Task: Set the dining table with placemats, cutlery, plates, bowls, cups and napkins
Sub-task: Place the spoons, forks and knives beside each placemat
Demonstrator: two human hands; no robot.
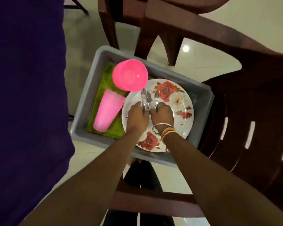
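A grey plastic bin (201, 97) on the floor holds the tableware. A white plate with red roses (175, 101) lies on the right side of the bin. Several metal forks (149, 97) rest on the plate, tines pointing away from me. My left hand (137, 118) is closed around the handles of the left forks. My right hand (162, 115), with bangles on the wrist, grips the handle of the right fork. A stack of pink bowls (130, 75) and a stack of pale pink cups (107, 110) lie on green placemats (104, 79) on the left side of the bin.
A dark purple cloth (26, 95) fills the left side of the view. Brown plastic chairs (252, 119) stand to the right and behind the bin, and a chair leg (153, 204) crosses below it. The floor is pale glossy tile (170, 180).
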